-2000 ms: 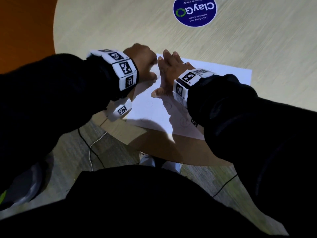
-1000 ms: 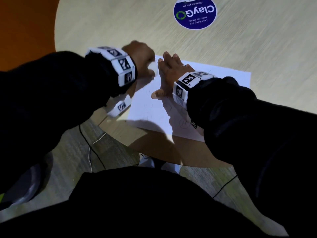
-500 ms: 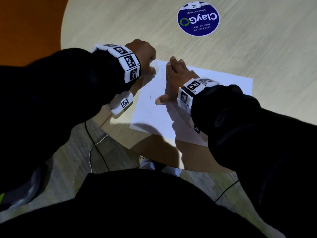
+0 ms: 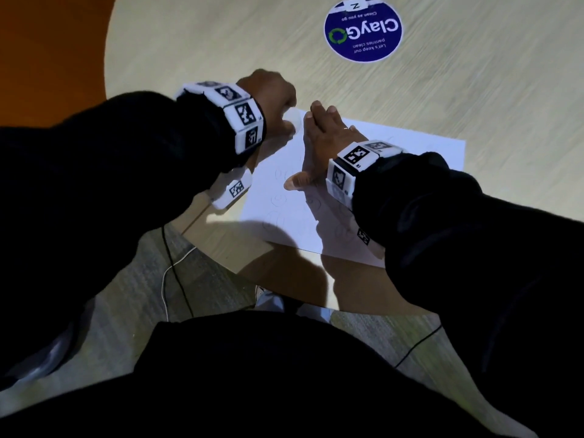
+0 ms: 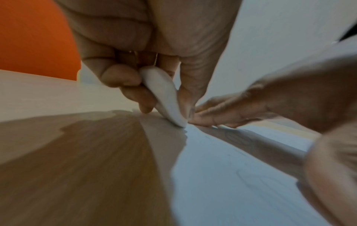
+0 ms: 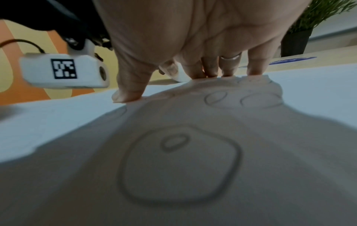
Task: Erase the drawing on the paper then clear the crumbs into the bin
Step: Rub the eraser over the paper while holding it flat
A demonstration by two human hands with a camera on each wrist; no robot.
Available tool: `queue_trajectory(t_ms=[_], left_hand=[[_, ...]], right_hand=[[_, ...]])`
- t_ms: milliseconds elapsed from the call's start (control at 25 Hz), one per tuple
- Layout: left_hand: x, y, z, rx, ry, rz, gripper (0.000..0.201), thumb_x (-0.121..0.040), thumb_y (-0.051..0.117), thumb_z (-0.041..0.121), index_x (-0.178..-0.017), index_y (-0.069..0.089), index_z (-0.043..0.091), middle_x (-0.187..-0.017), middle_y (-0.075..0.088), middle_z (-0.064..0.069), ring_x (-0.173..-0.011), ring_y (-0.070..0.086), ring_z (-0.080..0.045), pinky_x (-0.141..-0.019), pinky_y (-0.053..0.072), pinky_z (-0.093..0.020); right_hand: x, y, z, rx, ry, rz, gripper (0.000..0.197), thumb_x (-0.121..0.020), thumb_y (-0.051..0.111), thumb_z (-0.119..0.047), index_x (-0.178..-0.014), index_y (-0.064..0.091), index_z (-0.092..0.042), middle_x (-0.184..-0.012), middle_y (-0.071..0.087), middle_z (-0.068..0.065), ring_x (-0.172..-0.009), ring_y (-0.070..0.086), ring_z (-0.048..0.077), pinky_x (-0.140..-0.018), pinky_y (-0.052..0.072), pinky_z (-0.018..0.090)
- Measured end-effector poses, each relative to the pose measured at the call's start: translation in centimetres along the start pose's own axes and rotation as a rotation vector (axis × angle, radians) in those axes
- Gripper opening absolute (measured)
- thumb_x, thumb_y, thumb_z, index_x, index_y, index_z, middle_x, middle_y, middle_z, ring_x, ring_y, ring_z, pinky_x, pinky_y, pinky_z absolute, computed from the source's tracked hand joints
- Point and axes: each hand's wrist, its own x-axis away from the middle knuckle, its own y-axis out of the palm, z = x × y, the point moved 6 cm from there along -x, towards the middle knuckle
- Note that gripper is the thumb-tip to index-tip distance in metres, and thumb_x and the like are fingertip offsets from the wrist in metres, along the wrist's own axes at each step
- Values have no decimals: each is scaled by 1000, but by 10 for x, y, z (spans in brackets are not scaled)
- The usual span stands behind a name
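The left hand pinches a white eraser onto the paper's corner; the right hand, grip wide and flat, presses the paper to the worktop.

Table looks like pale wood-grain laminate, smooth with a soft sheen. Paper is plain matt white with faint pencil rings on it. The eraser is white, matt and rubbery, with rounded edges. Sticker is glossy blue. Wrist bands are matt white plastic, sleeves are black matt cloth, and the ring is shiny metal.
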Motion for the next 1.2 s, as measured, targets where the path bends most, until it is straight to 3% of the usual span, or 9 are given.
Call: queue_trajectory(t_ms=[120,240,440,680,840,1200], left_hand=[[-3,-4,-3,31,-18,8,49,-82,73,35,-123,61,12,-119,62,-9,-115,53,-30,-84,42,-34],[8,6,-4,6,-4,-11,49,-81,73,34,-123,61,12,-117,63,-8,-114,53,-30,-78,36,-31],[-5,-6,0,26,7,33,47,-82,73,32,-123,61,11,-121,60,-11,-115,52,-31,-81,38,-32],[-1,4,4,0,4,11,47,-82,73,32,-122,62,11,-119,61,-10,-113,53,-32,-83,41,-34],[-9,-6,0,10,-18,41,45,-83,72,31,-121,62,10,-122,61,-11,-115,53,-32,-84,41,-33],[-3,2,7,-18,25,-5,49,-82,73,34,-122,61,10,-119,62,-11,-112,54,-32,-85,42,-35]], right_hand=[[-2,4,1,31,5,-20,127,-66,68,-70,-151,-3,-8,-159,-11,6,-147,-6,27,-114,15,52],[-1,5,1,32,-4,26,127,-64,67,-72,-150,-1,-7,-159,-8,7,-147,-3,27,-112,18,53],[-2,1,2,10,-9,75,126,-60,73,-69,-149,9,-7,-158,0,8,-145,5,27,-108,25,54],[-3,3,3,3,20,54,114,-74,66,-62,-151,2,-8,-159,-6,9,-147,-2,27,-114,19,53],[0,2,1,20,17,-2,127,-65,69,-69,-151,-1,-8,-158,-10,9,-146,-5,28,-113,16,53],[3,1,1,-2,14,-26,126,-67,67,-69,-151,-6,-9,-158,-14,8,-146,-9,27,-116,11,52]])
